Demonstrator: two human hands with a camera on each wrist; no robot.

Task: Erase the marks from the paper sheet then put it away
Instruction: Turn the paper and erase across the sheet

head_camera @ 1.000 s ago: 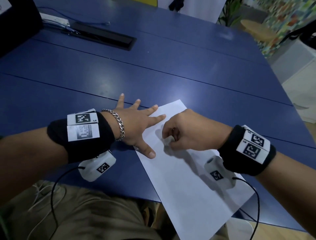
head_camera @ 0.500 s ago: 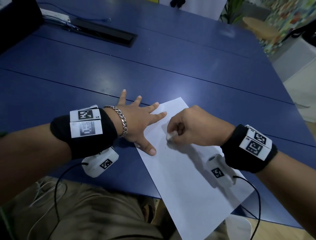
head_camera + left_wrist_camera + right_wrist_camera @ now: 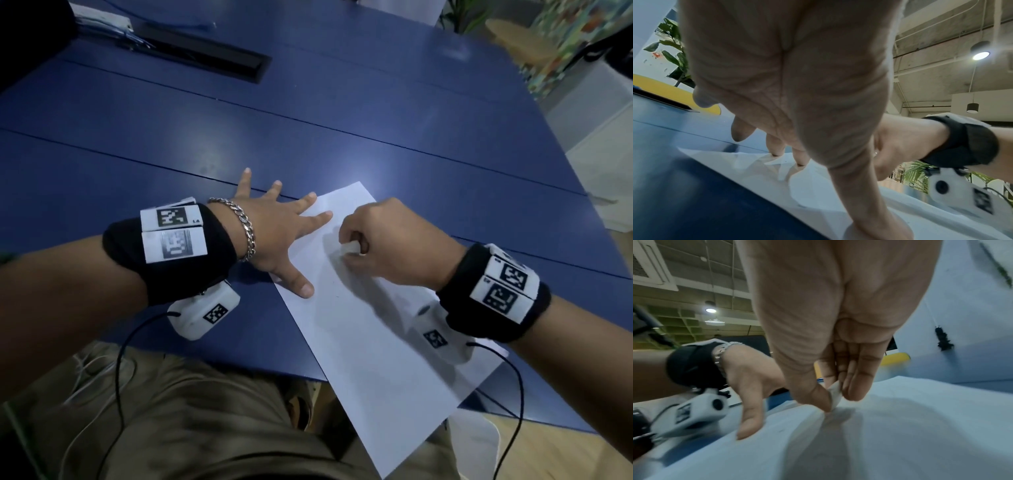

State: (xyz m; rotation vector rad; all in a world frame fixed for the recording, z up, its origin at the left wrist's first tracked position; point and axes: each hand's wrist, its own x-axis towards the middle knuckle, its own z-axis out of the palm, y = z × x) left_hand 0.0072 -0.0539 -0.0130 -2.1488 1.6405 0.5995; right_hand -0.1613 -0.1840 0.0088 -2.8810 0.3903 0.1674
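Note:
A white paper sheet (image 3: 370,342) lies slanted on the blue table (image 3: 308,120), its near end hanging past the table's front edge. My left hand (image 3: 284,236) lies flat with spread fingers, its thumb and two fingers pressing the sheet's far left part (image 3: 760,164). My right hand (image 3: 383,240) pinches a small white eraser (image 3: 351,247) between thumb and fingers and holds it down on the sheet (image 3: 900,434); the eraser (image 3: 835,393) shows at the fingertips in the right wrist view. A tiny dark speck sits on the paper near my left thumb.
A black recessed cable box (image 3: 202,54) and a white power strip (image 3: 102,17) sit at the far left of the table. A wooden stool (image 3: 520,37) stands beyond the far right corner. My lap is below the front edge.
My right hand with the eraser has shifted back and forth a little on the sheet, ending slightly farther right. The left hand stays pressed flat in the same place.

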